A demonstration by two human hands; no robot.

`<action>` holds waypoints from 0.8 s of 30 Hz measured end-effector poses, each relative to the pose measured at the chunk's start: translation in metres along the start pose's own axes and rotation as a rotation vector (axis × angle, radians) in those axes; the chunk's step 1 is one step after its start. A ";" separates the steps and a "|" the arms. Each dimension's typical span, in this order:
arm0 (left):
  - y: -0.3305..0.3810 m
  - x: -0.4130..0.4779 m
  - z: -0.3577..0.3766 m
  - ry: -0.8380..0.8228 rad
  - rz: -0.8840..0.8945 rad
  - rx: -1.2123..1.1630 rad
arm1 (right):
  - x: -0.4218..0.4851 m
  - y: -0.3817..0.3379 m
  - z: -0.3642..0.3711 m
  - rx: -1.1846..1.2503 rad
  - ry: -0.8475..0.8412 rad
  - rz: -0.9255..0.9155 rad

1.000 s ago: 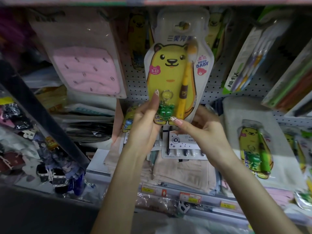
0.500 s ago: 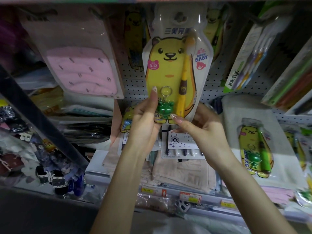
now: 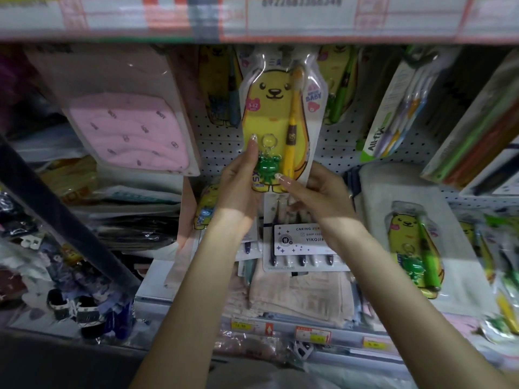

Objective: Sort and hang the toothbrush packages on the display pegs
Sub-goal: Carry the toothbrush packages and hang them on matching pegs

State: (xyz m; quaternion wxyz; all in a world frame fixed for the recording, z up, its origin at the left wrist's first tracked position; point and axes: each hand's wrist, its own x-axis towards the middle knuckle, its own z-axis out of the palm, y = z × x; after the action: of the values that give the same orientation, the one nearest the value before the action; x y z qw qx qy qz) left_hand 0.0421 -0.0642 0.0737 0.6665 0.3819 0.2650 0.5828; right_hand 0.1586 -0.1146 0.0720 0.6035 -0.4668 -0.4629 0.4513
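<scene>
Yellow bear-shaped clear-plastic toothbrush package (image 3: 276, 119) is up against the white perforated pegboard (image 3: 219, 147), its top just under the shelf edge (image 3: 252, 39).

Left hand (image 3: 238, 189) pinches the lower left edge: thumb flat on the front, fingers behind. Right hand (image 3: 314, 195) pinches the bottom right, one fingertip on the front beside the green frog keyring (image 3: 269, 168). Nothing else is in either hand.

Risks:
- Both grips sit at the bottom, so the floppy top can bend away and the hang hole can miss the peg. Hole and peg are too blurred to tell whether it's seated.
- If released unseated, it likely drops onto the stock below.
- The slot is tight. Similar bear packs (image 3: 222, 88) hang right behind on both sides and could get snagged or knocked off.
- The shelf edge leaves little headroom to lift over a peg tip.

Orientation: long axis vertical, near plumb. Bear head up, feet down, printed face towards the camera. The yellow toothbrush (image 3: 292, 127) inside runs the same way, bristles up.
</scene>
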 end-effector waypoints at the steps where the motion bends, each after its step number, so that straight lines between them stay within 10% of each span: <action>1: -0.001 0.005 -0.001 -0.012 -0.003 -0.006 | 0.005 0.000 0.000 -0.014 0.008 0.011; 14: -0.002 0.027 -0.018 -0.007 -0.037 0.321 | 0.024 0.013 -0.015 0.006 0.143 0.154; 24: -0.087 -0.021 -0.084 0.334 -0.297 0.405 | -0.042 0.095 -0.095 -0.070 0.668 0.372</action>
State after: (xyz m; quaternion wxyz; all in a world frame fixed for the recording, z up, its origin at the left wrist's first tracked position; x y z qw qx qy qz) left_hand 0.0212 -0.0709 -0.0476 0.6020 0.3631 0.5347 0.4689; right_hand 0.2340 -0.1545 -0.0396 0.6126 -0.6845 -0.1632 0.3599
